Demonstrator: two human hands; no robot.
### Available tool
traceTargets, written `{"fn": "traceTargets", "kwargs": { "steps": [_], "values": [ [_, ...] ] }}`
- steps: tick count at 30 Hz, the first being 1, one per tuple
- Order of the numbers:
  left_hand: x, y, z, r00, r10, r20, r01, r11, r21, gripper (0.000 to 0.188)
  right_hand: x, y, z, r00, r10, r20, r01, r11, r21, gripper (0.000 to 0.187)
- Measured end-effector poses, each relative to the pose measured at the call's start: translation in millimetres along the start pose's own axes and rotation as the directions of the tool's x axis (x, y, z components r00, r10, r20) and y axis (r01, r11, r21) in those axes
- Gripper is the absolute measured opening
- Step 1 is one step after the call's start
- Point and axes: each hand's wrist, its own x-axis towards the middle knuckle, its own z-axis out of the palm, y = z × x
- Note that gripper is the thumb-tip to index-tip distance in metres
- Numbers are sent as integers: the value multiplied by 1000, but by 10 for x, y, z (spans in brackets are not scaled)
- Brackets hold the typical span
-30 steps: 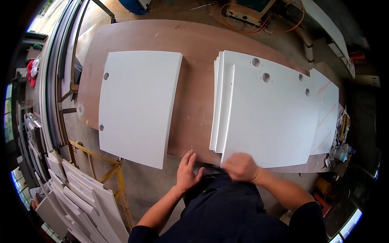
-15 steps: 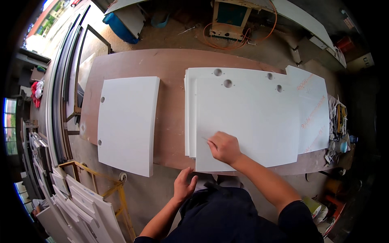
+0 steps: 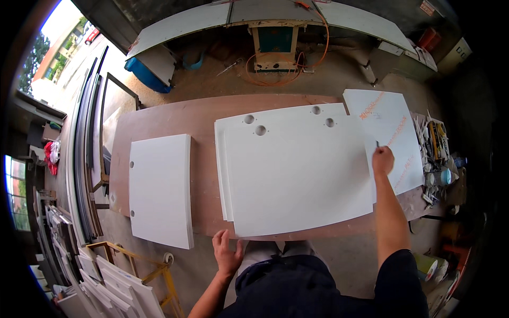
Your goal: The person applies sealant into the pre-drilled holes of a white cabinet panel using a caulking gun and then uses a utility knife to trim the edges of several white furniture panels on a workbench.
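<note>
My right hand is closed over the right edge of the top white panel, with a small thin dark piece sticking up from the fist; its kind is too small to tell. Beneath and beside that hand lies another white panel with orange print. Several white panels are stacked under the top one, and round holes show near their far edge. By the table's near edge, my left hand is open, its fingers apart and holding nothing. A separate stack of white panels with two edge holes lies at the left.
Everything lies on a brown table. Loose tools and small containers crowd its right end. A yellow metal rack and upright white panels stand at the lower left. An orange hose loops on the floor beyond the table.
My right hand has moved right, from the near left part of the top panel to its right edge, still closed. My left hand stays by the table's edge. The view has shifted.
</note>
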Motion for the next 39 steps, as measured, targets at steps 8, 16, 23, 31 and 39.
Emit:
{"fn": "traceTargets", "kwargs": {
  "steps": [8,16,23,31,39],
  "values": [
    [1708,307,438,891,419,173,-453,835,311,63,-653,1367,-864,998,-29,-47,40,968,248,11],
    [1896,1989,1826,703,456,546,-675,670,310,77,-1426,1729,-1426,994,111,-12,-101,940,324,8],
    [-323,2435,2376,-477,426,769,-747,265,-609,64,-1515,1322,-1385,989,150,4,-139,905,403,8],
    [571,1674,1289,358,682,637,-820,556,-135,61,-1513,630,-898,943,-334,16,299,865,402,4],
    [696,343,466,820,426,382,-553,762,336,73,-1854,-229,-357,624,-780,49,671,566,479,8]
  ]
}}
